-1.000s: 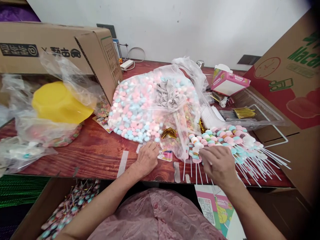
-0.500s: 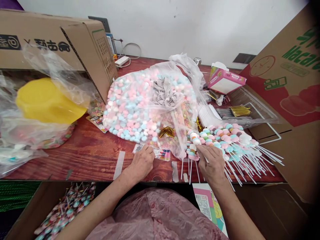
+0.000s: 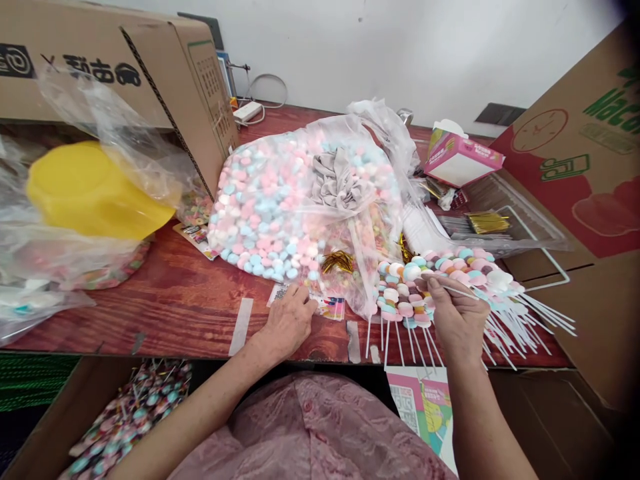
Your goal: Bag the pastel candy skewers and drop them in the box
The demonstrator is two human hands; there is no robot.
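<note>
Between its thumb and fingers my right hand point(image 3: 461, 320) pinches the white stick point(image 3: 457, 288) of a marshmallow skewer, above a pile of such skewers. Pastel marshmallow skewers point(image 3: 405, 293) lie under and left of that hand, their sticks towards the table's front edge. My left hand point(image 3: 290, 320) rests loosely bent with nothing visible in it, over small printed cards point(image 3: 331, 307). Its fingertips are partly hidden. Just beyond it lies a large clear bag of pink, blue and white marshmallows point(image 3: 265, 207), with gold twist ties point(image 3: 337, 262) near its lower right.
A cardboard box point(image 3: 160, 73) and a yellow bowl point(image 3: 95, 187) in plastic stand left. A pink carton point(image 3: 460, 157), a clear tray point(image 3: 525, 200) and a printed box point(image 3: 560, 200) are right. Below the table, a box holds more skewers point(image 3: 135, 413).
My right hand has moved right across the skewers and now holds one stick slanting over the pile. More skewers show at the pile's left side. My left hand has stayed near the cards.
</note>
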